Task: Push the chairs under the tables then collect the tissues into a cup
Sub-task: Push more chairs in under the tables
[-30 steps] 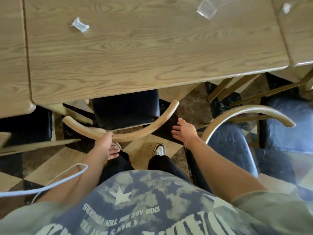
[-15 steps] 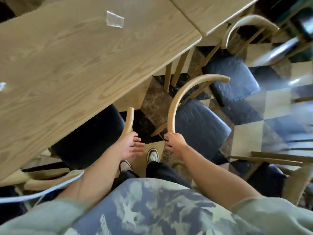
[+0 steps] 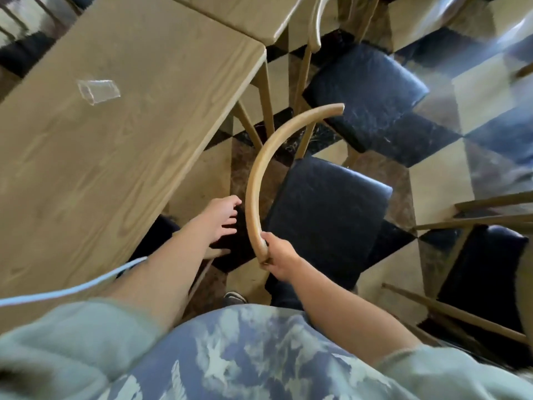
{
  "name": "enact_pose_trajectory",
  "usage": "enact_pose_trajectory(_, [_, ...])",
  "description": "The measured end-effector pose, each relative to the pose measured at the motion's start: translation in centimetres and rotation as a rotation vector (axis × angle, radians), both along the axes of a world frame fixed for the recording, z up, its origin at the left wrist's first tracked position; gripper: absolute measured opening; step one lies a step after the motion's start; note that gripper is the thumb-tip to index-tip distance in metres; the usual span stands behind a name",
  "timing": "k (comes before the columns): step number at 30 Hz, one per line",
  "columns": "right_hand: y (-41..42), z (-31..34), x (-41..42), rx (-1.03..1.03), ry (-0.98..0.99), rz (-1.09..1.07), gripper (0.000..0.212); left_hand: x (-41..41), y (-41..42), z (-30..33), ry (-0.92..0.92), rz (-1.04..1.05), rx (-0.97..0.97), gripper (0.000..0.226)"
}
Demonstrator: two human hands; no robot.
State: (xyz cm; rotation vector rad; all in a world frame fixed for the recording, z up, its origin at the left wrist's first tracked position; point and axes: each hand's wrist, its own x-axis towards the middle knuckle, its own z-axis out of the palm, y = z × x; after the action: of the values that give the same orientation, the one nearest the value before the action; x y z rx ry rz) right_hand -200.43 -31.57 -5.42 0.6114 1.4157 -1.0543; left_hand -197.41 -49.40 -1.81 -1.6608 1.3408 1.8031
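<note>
pale green sleeves (image 3: 57, 336), blue cloud-print shirt (image 3: 245, 356), dark trousers (image 3: 285, 295).

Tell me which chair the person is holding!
The near chair: the right hand grips the end of its curved wooden back. The chair behind it and the one at right go untouched.

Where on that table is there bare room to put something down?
The wooden table is bare from the lying clear cup down to its near edge. Crowded: the floor gap beside it, where the left hand reaches and the right hand grips the chair back.
</note>
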Motion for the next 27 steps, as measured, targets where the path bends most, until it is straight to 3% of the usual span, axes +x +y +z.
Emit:
enact_pose_trajectory(5, [-0.1,-1.4,-0.1,-0.03,0.155,0.313,0.026,-4.4,-1.1,-0.8,-0.028,0.003,-0.087,0.043])
enact_pose_trajectory(10, [0.7,-1.7,-1.0,0.155,0.176,0.249,0.051,-7.2,-2.0,-1.8,-0.067,-0.083,-0.123,0.046])
enact_pose_trajectory(14, [1.7,-1.5,-2.5,0.38,0.205,-0.049,0.051,-10.3,-2.0,-2.7,-0.035,-0.112,-0.09,0.046])
enact_pose_trajectory(20, [3.1,0.2,-3.7,0.495,0.196,-0.355,0.037,-14.2,-0.1,-4.3,0.036,-0.249,-0.007,0.058])
enact_pose_trajectory(27, [8.2,1.3,-1.2,0.534,0.081,-0.945,0.022,-12.3,3.9,-3.3,-0.028,-0.356,0.116,0.024])
